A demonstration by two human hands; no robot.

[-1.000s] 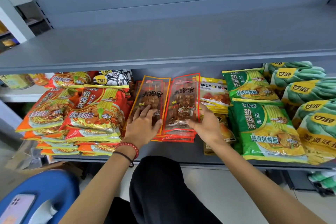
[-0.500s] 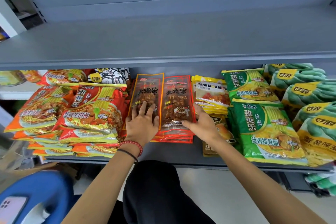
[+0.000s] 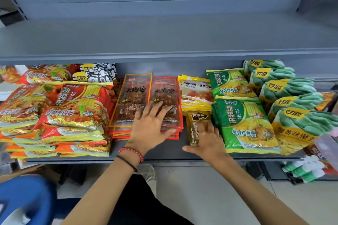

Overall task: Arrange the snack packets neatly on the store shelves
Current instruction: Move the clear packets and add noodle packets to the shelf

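Left hand [image 3: 151,129] palm down, fingers spread, pressing flat across two side-by-side stacks of clear skewer packets. Fingertips lie on the red-edged stack [image 3: 165,93], the palm covers the seam with the orange-edged stack [image 3: 129,100], and the thumb runs along the red-edged stack's near edge. Red bead bracelet [image 3: 132,152] and a thin black band on that wrist.

Right hand [image 3: 208,140] also flat, fingers straight and close together on top of a brown-gold packet [image 3: 198,118], nothing pinched. Its thumb sticks out leftward over bare shelf [image 3: 164,149]. Fingertips a little blurred.

Yellow packets [image 3: 196,93] stacked just beyond the right hand's fingertips, touching the far end of the brown-gold packet. Green noodle packets [image 3: 243,120] just right of that hand, green bags [image 3: 300,122] further right. Red noodle packets [image 3: 73,107] heaped left of the left hand, untidy, overlapping at angles. Upper shelf [image 3: 164,38] beyond both hands
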